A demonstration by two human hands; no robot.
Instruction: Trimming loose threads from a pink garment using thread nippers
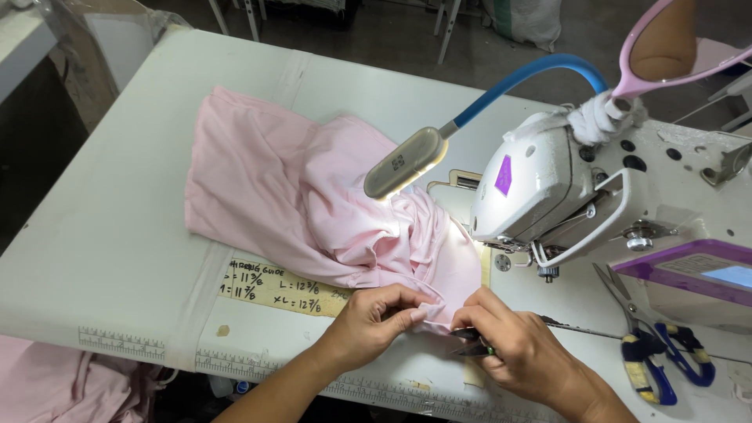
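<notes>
**Both hands at the hem of pink cloth, near front edge of sewing table**

Left hand [374, 317]: fingers narrow, pinching a fold of the pink fabric [298, 196] close to the table's front edge. Right hand [513, 345]: fingers curled around small dark thread snips [472, 345], tips pressed to the same fold, touching the left fingertips.

Fabric lies bunched across the middle of the white table [102, 235], spread toward the far left corner, its right part running under the sewing machine [564, 188] head.

Around: a lamp [406, 163] on a blue flexible neck hangs over the cloth, lit. A yellowish handwritten label [274, 286] is taped to the table, partly covered by fabric. Scissors [658, 352] with blue and yellow wrapped handles lie at the right front edge, below the machine's purple-edged panel [697, 270]. More pink cloth [55, 384] hangs below the front left corner.

Hidden: needle area blocked by fabric and glare. Snip blades mostly covered by fingers.
</notes>
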